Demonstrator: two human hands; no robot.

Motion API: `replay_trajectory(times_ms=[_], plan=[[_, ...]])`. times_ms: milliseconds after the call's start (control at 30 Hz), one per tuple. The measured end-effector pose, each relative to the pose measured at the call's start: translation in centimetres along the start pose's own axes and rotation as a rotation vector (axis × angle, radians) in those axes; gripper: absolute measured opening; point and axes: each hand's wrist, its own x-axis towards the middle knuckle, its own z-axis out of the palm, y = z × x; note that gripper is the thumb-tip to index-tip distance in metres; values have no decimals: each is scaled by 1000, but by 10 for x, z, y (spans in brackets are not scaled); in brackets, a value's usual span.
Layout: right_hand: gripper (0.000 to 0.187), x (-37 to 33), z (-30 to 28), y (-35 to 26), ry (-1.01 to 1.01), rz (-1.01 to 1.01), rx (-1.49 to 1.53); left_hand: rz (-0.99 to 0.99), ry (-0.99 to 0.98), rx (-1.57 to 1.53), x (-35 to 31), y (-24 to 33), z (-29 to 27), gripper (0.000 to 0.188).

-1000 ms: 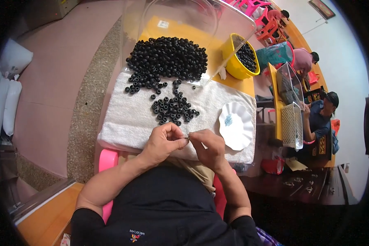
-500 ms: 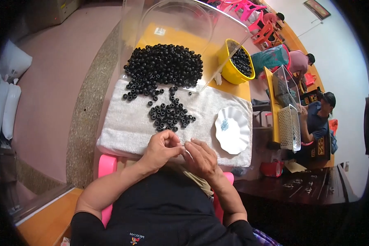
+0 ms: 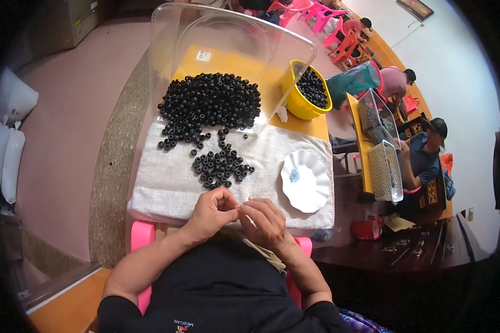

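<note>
My left hand and my right hand meet at the front edge of a white towel. Both have their fingertips pinched together, on something too small to make out. Just beyond them lies a loose cluster of black ring-like pieces with holes. A larger heap of the same black pieces spreads out of a clear plastic bin tipped on its side. To the right of my hands, a white scalloped dish holds a small patch of tiny blue bits.
A yellow tub of black pieces stands at the table's far right. Beyond it, a co-worker in a dark cap sits by a white perforated basket. White sacks lean at far left. Pink chair arms flank me.
The view has shifted slightly, so the table sits lower and further left in the picture. My hands stay together at the towel's edge, fingertips still pinched.
</note>
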Motion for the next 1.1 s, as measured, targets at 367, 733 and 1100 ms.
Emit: replay_trajectory(times_ms=[367, 733, 1100], plan=[[17, -6, -36, 76, -119, 536, 93, -11, -14, -57, -2, -2, 10, 13], [24, 79, -86, 262, 418, 647, 228, 32, -17, 85, -2, -9, 9, 14], [14, 54, 7, 129, -203, 514, 234, 17, -11, 222, -7, 1, 13, 14]])
